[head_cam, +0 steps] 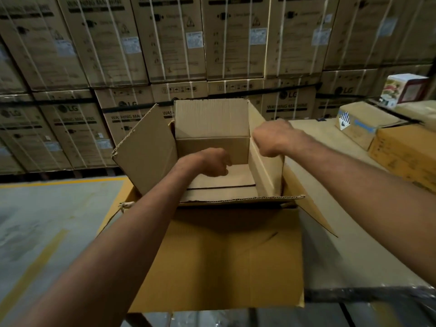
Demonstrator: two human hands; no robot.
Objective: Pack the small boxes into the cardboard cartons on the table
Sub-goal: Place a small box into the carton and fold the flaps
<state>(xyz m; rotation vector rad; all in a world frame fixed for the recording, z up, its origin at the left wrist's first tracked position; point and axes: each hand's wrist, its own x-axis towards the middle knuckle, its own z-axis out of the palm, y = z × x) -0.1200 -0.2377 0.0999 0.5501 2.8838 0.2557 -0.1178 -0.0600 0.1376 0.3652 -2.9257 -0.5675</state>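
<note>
Here, the carton (212, 147) stood open on the table (335, 208), close to the table's left edge, on top of a flat cardboard sheet (226, 260) that reached to the near edge. All its flaps were up or splayed: the far one upright, the left one leaning outward, the near one bent down toward the person. Its bottom showed as bare cardboard with a seam across it.

The left hand (212, 162) was down inside the carton, above the bottom and near the back wall. Its fingers were curled in toward the palm with the thumb forward, but the blur made it impossible to tell whether they held or pressed anything.

The right hand (271, 138) gripped the carton by its right flap, with the fingers bent over the flap's top edge and the knuckles facing the camera, so that the flap stood nearly upright.

Farther right on the table, well apart from the carton, sat a box with a blue label (361, 125), and just beside it a brown box (405, 159). Behind these was a printed box (401, 88) in bright colours.

A wall of big strapped boxes (165, 43) marked as washing machines filled the background, and the grey floor (47, 220) with yellow lines lay to the left
</note>
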